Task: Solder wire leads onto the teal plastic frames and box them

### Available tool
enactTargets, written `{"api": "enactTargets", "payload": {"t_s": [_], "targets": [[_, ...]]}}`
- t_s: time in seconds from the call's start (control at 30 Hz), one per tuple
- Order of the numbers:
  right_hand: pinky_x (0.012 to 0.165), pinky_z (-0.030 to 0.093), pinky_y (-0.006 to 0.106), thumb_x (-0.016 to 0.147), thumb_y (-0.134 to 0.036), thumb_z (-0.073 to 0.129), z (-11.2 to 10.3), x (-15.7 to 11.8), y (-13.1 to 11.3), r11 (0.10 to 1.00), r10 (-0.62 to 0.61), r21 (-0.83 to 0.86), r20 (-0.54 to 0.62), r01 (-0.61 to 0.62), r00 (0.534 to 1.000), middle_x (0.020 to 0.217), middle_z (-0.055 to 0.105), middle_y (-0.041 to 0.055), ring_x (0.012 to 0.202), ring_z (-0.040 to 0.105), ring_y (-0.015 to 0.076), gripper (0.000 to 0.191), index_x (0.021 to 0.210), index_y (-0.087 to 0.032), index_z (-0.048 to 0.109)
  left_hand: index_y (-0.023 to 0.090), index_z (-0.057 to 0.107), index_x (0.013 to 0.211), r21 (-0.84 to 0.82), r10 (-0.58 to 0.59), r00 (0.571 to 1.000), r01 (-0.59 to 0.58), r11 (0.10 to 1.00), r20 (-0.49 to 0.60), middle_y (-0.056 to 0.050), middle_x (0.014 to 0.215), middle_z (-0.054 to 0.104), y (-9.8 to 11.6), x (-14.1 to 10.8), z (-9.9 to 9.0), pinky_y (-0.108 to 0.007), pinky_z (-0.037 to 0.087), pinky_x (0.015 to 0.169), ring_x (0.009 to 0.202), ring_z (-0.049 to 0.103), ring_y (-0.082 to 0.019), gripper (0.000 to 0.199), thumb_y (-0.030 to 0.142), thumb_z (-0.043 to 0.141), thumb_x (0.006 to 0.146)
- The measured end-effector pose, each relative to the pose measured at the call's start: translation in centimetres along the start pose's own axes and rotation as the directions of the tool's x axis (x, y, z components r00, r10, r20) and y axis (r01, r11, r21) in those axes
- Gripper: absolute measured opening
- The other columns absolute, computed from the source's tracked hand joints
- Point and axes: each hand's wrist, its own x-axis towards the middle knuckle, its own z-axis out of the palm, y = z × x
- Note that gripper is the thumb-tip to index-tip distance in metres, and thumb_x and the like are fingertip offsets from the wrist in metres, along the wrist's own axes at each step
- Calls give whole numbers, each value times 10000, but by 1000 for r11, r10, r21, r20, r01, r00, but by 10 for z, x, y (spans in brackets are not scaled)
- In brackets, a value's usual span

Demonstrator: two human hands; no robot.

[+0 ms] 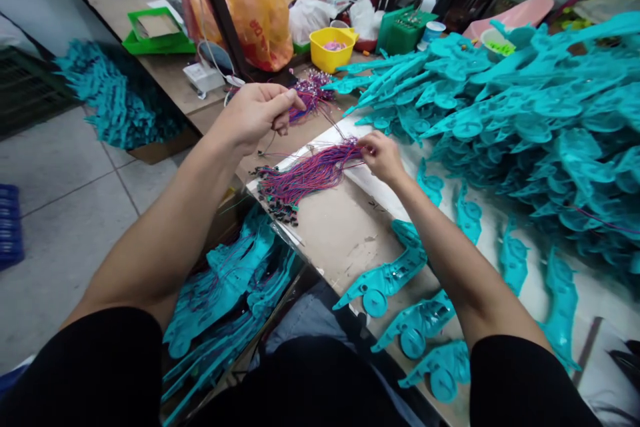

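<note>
A bundle of thin red and blue wires lies on the table, its black connectors gathered at the left end. My right hand is closed at the bundle's right end, fingertips pinching the wires there. Raised above the bundle's left side, my left hand is pinched closed, and a thin wire hangs below its fingers. Behind it lies a second heap of wires with small pale ends. Turquoise plastic parts with round discs sit in rows near my right forearm.
A large pile of turquoise parts fills the right side. A box below the table edge holds more parts with wires. At the back stand a yellow container, an orange bag and a green tray. A dark post rises at left.
</note>
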Motion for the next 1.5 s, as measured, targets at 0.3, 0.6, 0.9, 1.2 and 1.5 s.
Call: {"api": "enactTargets", "payload": {"t_s": [0.3, 0.6, 0.9, 1.2, 1.5], "targets": [[809, 414, 359, 941, -132, 424, -2, -4, -3, 803, -289, -379, 425, 459, 858, 1212, 644, 139, 934, 555, 231, 306, 945, -157, 729, 157, 630, 714, 98, -18, 994, 29, 995, -108, 43, 460, 393, -34, 16, -19, -191, 377, 525, 434, 381, -81, 208, 238, 558, 892], [639, 371, 289, 875, -278, 593, -35, -25, 2, 938, -180, -128, 613, 322, 769, 878, 659, 60, 753, 591, 168, 185, 905, -238, 771, 188, 709, 909, 759, 143, 977, 28, 651, -159, -115, 893, 658, -114, 0, -24, -377, 435, 876, 995, 584, -314, 165, 288, 667, 785], [590, 424, 266, 739, -440, 729, -59, -17, -9, 801, 108, 476, 481, -363, 870, 647, 602, 20, 622, 533, 126, 295, 658, -165, 657, 184, 730, 930, 757, 80, 926, -348, 552, 368, -126, 991, 685, -133, -57, 20, -445, 416, 938, 1062, 552, -310, 273, 424, 621, 860], [615, 424, 278, 662, -450, 791, -69, -21, 8, 820, 144, 402, 544, -407, 827, 625, 613, 19, 636, 540, 132, 324, 580, -172, 647, 171, 685, 733, 543, -72, 954, -102, 833, 290, 1, 611, 601, -121, -44, -4, -255, 346, 575, 580, 495, -129, 353, 504, 606, 817], [626, 474, 261, 635, -360, 787, -80, -34, 23, 765, 262, 411, 504, -495, 823, 632, 641, 33, 627, 569, 129, 233, 573, -166, 674, 208, 671, 1049, 876, 454, 879, -99, 472, -145, -157, 1193, 596, -114, -67, 7, -500, 346, 965, 1177, 473, -359, 252, 347, 660, 839]]}}
